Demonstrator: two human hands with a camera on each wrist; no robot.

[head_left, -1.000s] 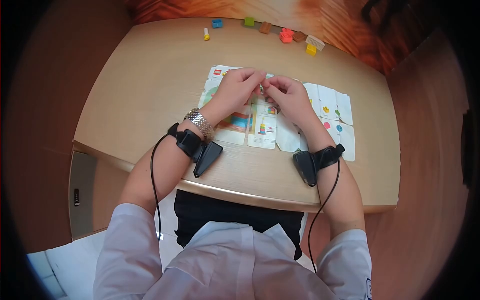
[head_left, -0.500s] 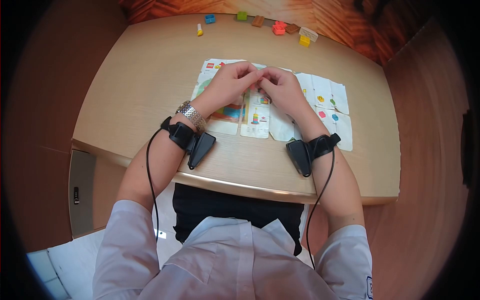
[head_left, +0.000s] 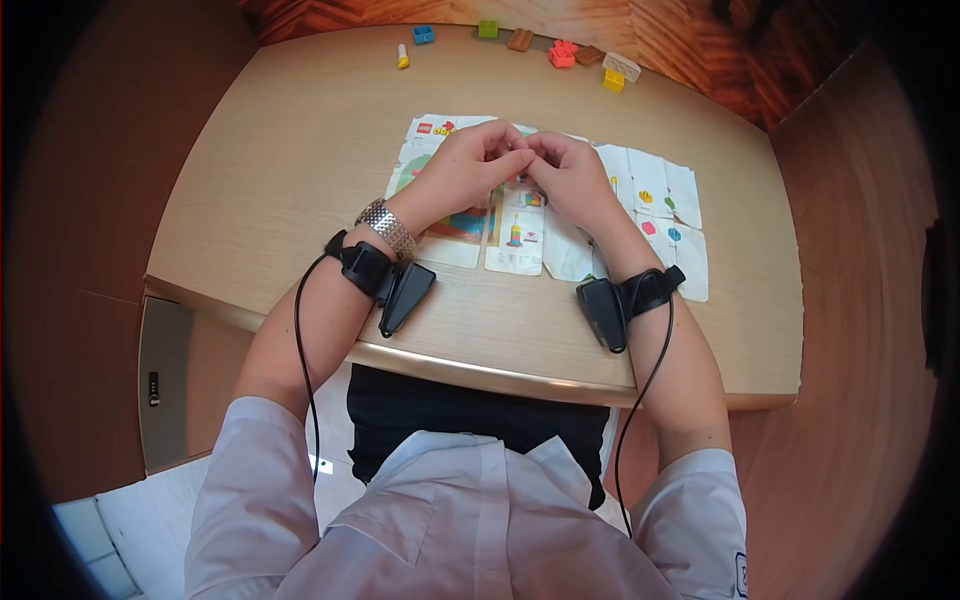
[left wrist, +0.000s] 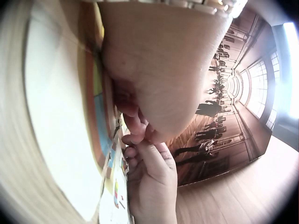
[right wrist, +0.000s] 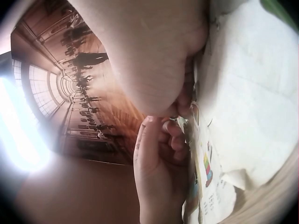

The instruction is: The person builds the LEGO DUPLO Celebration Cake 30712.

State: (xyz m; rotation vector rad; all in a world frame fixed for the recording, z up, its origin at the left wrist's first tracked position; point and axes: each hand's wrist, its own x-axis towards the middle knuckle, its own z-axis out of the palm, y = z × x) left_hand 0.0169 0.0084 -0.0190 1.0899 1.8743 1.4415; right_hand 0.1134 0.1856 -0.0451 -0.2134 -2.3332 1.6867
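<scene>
A worn, creased paper sheet (head_left: pixel 683 270) printed with LEGO logo and pictures of coloured bricks lies on the table, torn along some folds. Over its middle, both hands meet at the fingertips. The left hand (head_left: pixel 468 168) comes in from the left with bent fingers and its thumb toward the right hand (head_left: pixel 572 182). In the left wrist view the right hand (left wrist: pixel 155 179) has its thumb and bent fingers against the left fingertips, close over the paper. The right wrist view shows the left hand (right wrist: pixel 159 163) with curled fingers. I cannot tell whether anything small is between the fingertips.
Along the table's far edge stand a blue brick (head_left: pixel 423 35), a yellow-and-white piece (head_left: pixel 403 57), a green brick (head_left: pixel 487 29), brown pieces (head_left: pixel 520 40), a coral flower-shaped piece (head_left: pixel 562 54), a light grey piece (head_left: pixel 622 67) and a yellow brick (head_left: pixel 613 81). A picture panel (right wrist: pixel 93 93) rises behind.
The head view has tilted slightly, shifting the whole scene. The hands stay together over the sheet, with fingertips drawn closer and finger poses slightly altered. The pieces at the back have not moved.
</scene>
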